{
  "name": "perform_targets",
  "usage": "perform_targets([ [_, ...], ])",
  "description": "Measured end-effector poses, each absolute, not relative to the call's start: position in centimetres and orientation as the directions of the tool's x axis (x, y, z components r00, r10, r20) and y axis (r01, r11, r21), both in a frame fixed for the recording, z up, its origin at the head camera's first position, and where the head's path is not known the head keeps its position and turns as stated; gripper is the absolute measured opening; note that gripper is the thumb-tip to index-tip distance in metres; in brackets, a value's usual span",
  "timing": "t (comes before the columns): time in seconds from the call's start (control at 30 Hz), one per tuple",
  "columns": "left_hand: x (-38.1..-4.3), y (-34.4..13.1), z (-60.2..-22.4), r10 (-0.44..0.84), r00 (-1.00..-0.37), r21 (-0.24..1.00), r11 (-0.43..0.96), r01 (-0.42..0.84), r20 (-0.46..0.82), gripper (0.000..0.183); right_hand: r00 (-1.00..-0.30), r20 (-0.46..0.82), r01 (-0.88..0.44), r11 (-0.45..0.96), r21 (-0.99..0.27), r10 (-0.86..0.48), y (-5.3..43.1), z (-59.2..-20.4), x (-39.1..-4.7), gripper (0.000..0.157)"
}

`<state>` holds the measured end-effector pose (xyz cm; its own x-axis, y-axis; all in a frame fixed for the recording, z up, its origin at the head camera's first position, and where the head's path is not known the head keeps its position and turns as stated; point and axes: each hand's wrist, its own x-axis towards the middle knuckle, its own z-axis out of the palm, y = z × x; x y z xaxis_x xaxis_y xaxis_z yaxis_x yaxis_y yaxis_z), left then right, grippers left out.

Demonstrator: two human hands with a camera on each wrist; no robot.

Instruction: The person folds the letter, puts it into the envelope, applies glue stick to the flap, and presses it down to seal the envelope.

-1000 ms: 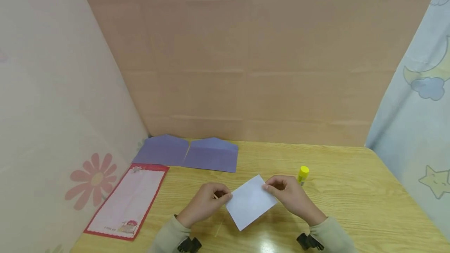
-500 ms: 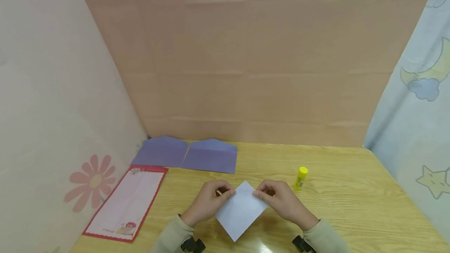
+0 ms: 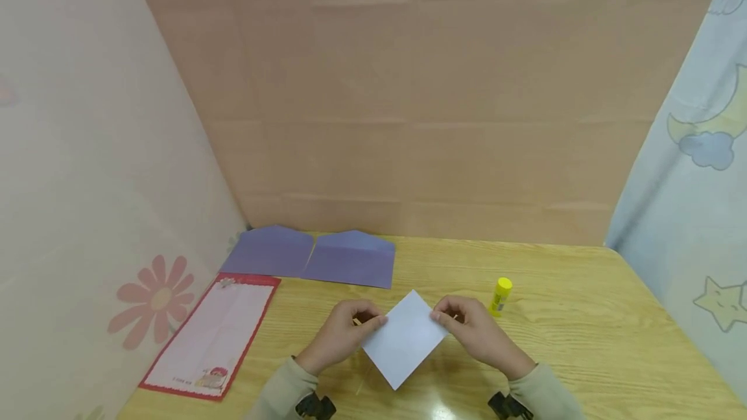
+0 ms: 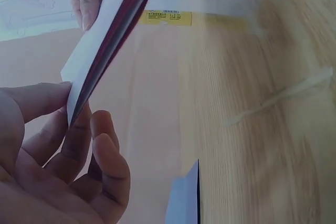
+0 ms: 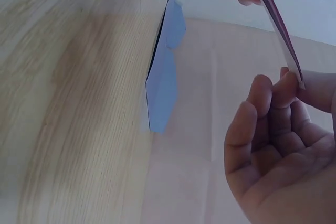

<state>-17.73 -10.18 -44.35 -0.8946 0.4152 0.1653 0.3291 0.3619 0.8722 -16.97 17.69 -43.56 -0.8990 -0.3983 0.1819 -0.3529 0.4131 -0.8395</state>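
A small white folded paper (image 3: 404,342) is held above the table, turned with one corner toward the person. My left hand (image 3: 343,334) pinches its upper left edge between thumb and fingers. On the upper right edge, my right hand (image 3: 475,334) pinches it in the same way. From the side, in the left wrist view, the folded paper (image 4: 100,40) shows layers with dark red on the underside. The right wrist view shows the paper (image 5: 278,22) nearly edge-on, its near end between thumb and index finger.
A yellow glue stick (image 3: 500,295) stands beyond the right hand. Two purple envelopes (image 3: 271,253) lie side by side at the back left. A pink sheet with a red border (image 3: 216,336) lies at the left. A brown backdrop (image 3: 408,83) rises behind the wooden table (image 3: 583,323).
The paper has turned from a slanted rectangle to a diamond-like tilt. Both hands dipped toward the person, then rose slightly. The right hand is a little further left, and more of the glue stick shows.
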Motion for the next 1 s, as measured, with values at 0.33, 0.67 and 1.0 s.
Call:
perform_targets([
  [0.33, -18.0, -11.3, -44.8, 0.478, -0.87, 0.889, 0.34, 0.308, 0.119, 0.02, -0.932, 0.213, -0.319, 0.39, -0.864, -0.292, 18.4, -43.5, -17.6, 0.019],
  [0.67, -18.0, -11.5, -45.0, 0.496, -0.866, 0.925, 0.297, 0.236, 0.061, 0.043, -0.975, 0.17, -0.21, 0.328, -0.921, -0.145, 18.2, -43.7, -17.7, 0.022],
  [1.0, -18.0, -10.5, -45.1, 0.385, -0.923, 0.996, 0.085, 0.029, -0.006, 0.034, -0.986, 0.106, -0.13, 0.194, -0.972, -0.125, 16.7, -44.7, -17.2, 0.023],
])
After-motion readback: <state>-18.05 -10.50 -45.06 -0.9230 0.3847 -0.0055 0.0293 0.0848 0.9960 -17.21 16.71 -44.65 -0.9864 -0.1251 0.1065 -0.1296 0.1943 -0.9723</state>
